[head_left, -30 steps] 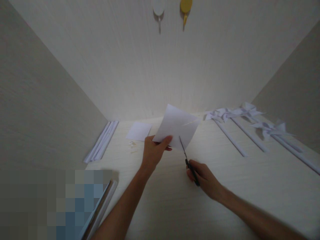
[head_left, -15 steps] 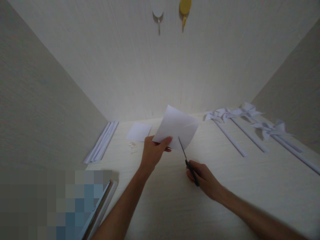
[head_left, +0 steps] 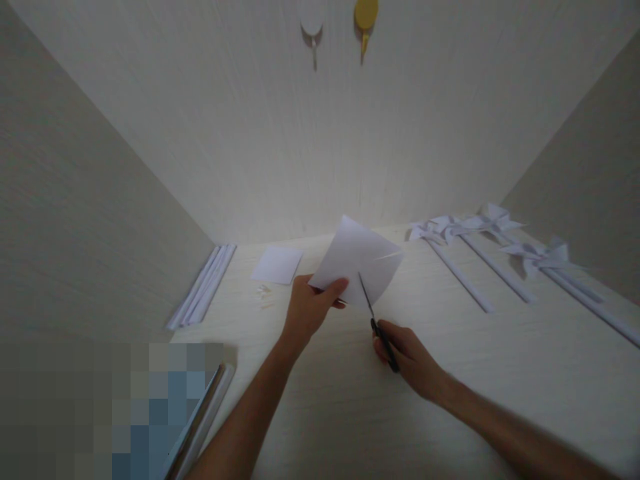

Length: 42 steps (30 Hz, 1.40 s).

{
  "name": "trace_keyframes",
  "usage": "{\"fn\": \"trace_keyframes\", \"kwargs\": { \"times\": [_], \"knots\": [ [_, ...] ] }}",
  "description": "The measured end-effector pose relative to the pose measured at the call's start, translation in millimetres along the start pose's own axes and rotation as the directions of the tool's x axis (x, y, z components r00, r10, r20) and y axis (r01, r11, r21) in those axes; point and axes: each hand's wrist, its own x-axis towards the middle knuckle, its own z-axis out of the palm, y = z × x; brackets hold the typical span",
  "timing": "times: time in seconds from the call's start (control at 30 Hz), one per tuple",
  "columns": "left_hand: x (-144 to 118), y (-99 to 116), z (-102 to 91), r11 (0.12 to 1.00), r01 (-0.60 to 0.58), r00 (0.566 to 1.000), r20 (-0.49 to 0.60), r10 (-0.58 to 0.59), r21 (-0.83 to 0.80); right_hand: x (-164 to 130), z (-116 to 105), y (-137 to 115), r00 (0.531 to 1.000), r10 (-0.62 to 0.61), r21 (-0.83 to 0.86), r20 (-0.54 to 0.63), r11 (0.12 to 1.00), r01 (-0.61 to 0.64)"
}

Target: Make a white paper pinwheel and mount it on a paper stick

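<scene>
A square sheet of white paper [head_left: 353, 257] is pinched by its lower left corner in my left hand [head_left: 313, 303], thumb on top. One slit runs into the paper near its right corner. My right hand [head_left: 403, 350] grips black-handled scissors [head_left: 383, 341]. Their blade lies across the lower edge of the paper, its tip pointing up toward the middle of the sheet. Part of the scissors' handle is hidden by my fingers. Left of my left hand, a second white paper square [head_left: 277, 264] lies flat on the table, with small whitish bits [head_left: 263, 291] just below it.
Several rolled white paper sticks [head_left: 203, 285] lie at the left wall. Paper pinwheels on sticks [head_left: 543, 257] lie along the right. A pale rod-like edge [head_left: 210, 413] stands beside the blurred lower left area. White [head_left: 313, 23] and yellow [head_left: 367, 15] hooks hang on the back wall.
My left hand and the paper have shifted slightly right and down. The scissors have barely moved and still lie across the paper's lower edge.
</scene>
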Motion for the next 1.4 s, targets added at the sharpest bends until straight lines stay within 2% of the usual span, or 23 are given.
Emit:
{"fn": "trace_keyframes", "kwargs": {
  "times": [0.63,0.77,0.87,0.97,1.13,1.4],
  "knots": [
    [1,1,-0.9,1.000,0.011,1.000,-0.002,-0.011,0.017,1,1,1,0.999,0.033,-0.015,-0.011,0.999,-0.033],
    [3,4,-8.5,0.997,-0.044,0.999,-0.006,0.045,0.065,1,1,3,0.999,0.034,-0.052,-0.010,0.998,-0.034],
    [6,10,-18.2,0.995,-0.095,0.995,0.009,0.096,-0.011,1,1,3,1.000,0.019,-0.081,0.012,0.997,-0.018],
    [9,15,-27.1,0.995,-0.087,0.996,0.017,0.088,-0.042,0,1,4,0.998,0.012,-0.092,0.065,0.996,-0.006],
    [9,20,-37.7,0.995,0.003,0.992,0.126,-0.015,0.098,0,-1,3,0.991,-0.003,-0.084,0.137,0.996,0.015],
    [11,17,-54.1,0.948,-0.014,0.963,0.260,-0.073,0.318,-1,-2,0,0.981,-0.034,-0.129,0.189,0.990,0.059]
  ]
}}
